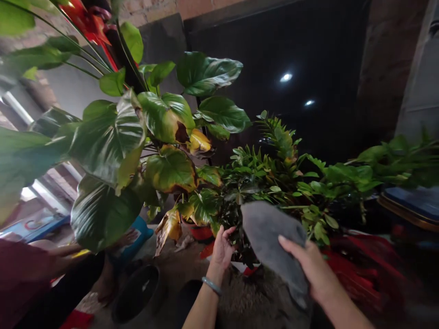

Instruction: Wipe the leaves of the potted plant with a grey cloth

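Note:
My right hand (pixel 308 267) holds a grey cloth (pixel 270 237), raised against the dark leaves of a low potted plant (pixel 270 183). My left hand (pixel 222 249), with a bracelet on its wrist, reaches up under the same plant, its fingers curled around a dark leaf at the lower left of the foliage. A tall plant with big glossy leaves (pixel 109 137), some of them yellow and brown at the edges, stands to the left of both hands.
Two empty black pots (pixel 137 292) sit on the floor below the big plant. Another person's arm and leg (pixel 68 260) show at the lower left. Red wrapping (pixel 363 269) lies at the right, a dark wall behind.

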Action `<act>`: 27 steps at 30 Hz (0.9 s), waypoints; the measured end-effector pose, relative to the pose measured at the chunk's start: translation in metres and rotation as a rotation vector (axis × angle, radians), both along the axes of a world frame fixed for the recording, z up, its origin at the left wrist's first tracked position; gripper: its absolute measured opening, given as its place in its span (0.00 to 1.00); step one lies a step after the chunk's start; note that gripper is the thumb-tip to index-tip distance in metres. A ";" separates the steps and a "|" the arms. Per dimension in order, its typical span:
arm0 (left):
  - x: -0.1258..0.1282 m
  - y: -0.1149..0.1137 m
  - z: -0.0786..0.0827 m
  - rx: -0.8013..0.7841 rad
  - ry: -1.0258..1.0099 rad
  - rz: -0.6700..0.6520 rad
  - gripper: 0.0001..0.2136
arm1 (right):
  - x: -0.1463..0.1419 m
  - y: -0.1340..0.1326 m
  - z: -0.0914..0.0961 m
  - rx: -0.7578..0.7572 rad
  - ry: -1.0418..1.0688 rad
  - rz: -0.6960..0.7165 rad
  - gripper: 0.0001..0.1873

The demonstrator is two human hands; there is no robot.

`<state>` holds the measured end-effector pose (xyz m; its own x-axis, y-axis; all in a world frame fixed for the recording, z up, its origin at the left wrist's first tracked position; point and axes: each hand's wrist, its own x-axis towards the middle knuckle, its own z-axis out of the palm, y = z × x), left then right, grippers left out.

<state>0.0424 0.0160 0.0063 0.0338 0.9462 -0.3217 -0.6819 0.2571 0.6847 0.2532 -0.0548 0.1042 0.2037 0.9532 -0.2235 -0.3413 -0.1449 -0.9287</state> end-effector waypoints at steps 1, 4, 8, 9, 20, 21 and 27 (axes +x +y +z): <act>0.003 0.000 0.001 0.005 -0.014 -0.005 0.21 | 0.004 0.013 0.015 0.059 0.000 -0.056 0.21; 0.011 -0.002 0.004 0.003 -0.034 -0.022 0.21 | 0.005 0.057 0.045 0.138 0.052 -0.182 0.18; 0.015 -0.002 0.003 -0.013 -0.009 0.008 0.15 | -0.013 0.059 0.014 -0.050 0.106 -0.058 0.17; 0.014 -0.002 0.002 -0.009 -0.009 0.023 0.13 | -0.017 0.045 -0.003 -0.115 0.092 -0.005 0.18; 0.017 -0.008 0.007 -0.028 -0.032 0.115 0.08 | 0.007 0.036 0.045 0.112 0.154 -0.168 0.20; 0.019 -0.009 0.010 -0.035 -0.033 0.130 0.07 | 0.005 0.048 0.046 0.123 0.185 -0.163 0.19; 0.016 -0.011 0.016 -0.029 -0.028 0.138 0.10 | -0.013 0.014 -0.039 -0.131 0.091 0.067 0.20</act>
